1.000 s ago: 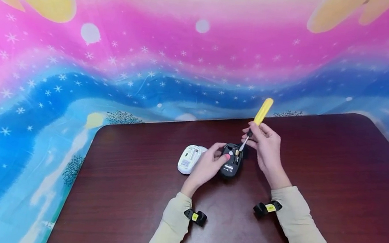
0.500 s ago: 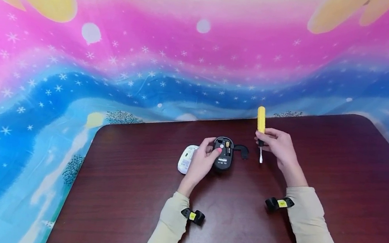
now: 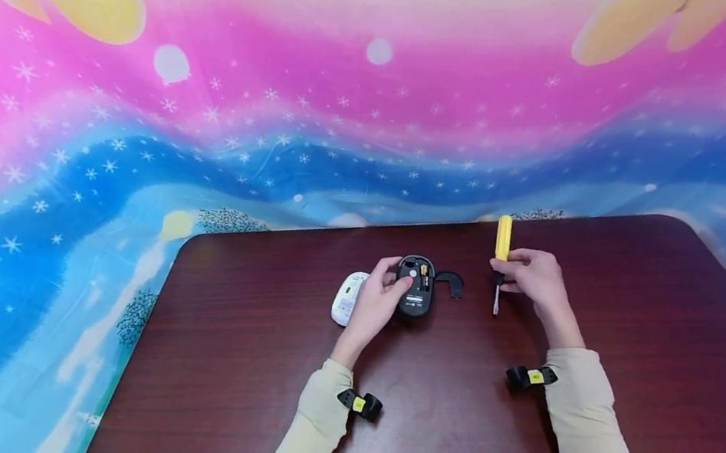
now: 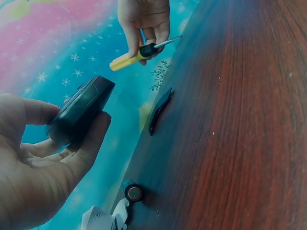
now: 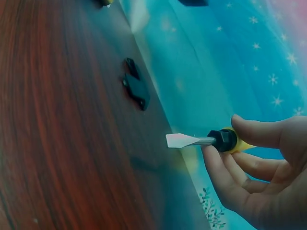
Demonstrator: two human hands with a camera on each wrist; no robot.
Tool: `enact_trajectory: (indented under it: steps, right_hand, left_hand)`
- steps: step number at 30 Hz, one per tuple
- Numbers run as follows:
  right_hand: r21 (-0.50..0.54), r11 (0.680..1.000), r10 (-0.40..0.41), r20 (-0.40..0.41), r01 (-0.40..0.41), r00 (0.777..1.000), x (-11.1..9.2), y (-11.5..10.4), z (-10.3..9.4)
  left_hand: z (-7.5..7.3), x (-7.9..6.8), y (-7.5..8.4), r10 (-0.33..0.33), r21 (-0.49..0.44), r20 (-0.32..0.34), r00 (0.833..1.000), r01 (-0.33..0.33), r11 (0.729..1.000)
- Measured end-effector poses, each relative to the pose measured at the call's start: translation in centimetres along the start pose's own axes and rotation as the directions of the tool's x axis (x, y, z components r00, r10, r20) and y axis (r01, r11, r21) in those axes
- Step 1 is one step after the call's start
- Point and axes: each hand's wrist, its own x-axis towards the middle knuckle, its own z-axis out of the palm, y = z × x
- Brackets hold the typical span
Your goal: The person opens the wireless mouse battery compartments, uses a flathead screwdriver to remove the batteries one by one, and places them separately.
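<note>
My left hand [image 3: 373, 305] grips a black computer mouse [image 3: 416, 302], underside facing up, thumb pressed on its bottom. Its battery bay lies uncovered with a gold-and-black battery [image 3: 426, 274] inside. In the left wrist view the mouse [image 4: 86, 108] is raised off the table, seen from its side. My right hand [image 3: 537, 279], to the right, pinches a flat-blade screwdriver [image 3: 503, 240] with a yellow handle and black collar. Its blade [image 5: 184, 140] points down, apart from the mouse. On the table between the hands lies the black battery cover [image 3: 451, 283].
Left of the black mouse, partly behind my left hand, a white mouse [image 3: 347, 298] lies underside up on the dark wooden table [image 3: 232, 363]. A loose battery [image 4: 133, 191] shows near it in the left wrist view. A patterned cloth [image 3: 247, 110] hangs behind the table edge.
The screwdriver has left the battery bay and moved right and down with my right hand, now more upright. The black mouse has shifted slightly left, so the cover beside it shows.
</note>
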Motion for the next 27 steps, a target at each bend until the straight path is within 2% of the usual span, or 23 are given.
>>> enact_trajectory:
  steps: [6, 17, 27]
  right_hand:
    - [-0.088, 0.996, 0.018, -0.011, -0.019, 1.0, 0.1, 0.5, -0.4]
    - [-0.115, 0.993, 0.01, -0.009, -0.011, 1.0, 0.4, 1.5, -0.9]
    - [-0.205, 0.979, 0.022, -0.013, -0.024, 1.0, 0.7, 2.0, -1.0]
  left_hand:
    - [0.1, 0.0, 0.0, -0.005, -0.009, 0.004, 1.0, 0.005, 1.0]
    - [0.1, 0.0, -0.1, 0.001, -0.013, 0.011, 1.0, -0.001, 1.0]
    - [0.2, 0.1, -0.4, 0.018, 0.003, 0.013, 1.0, -0.018, 1.0]
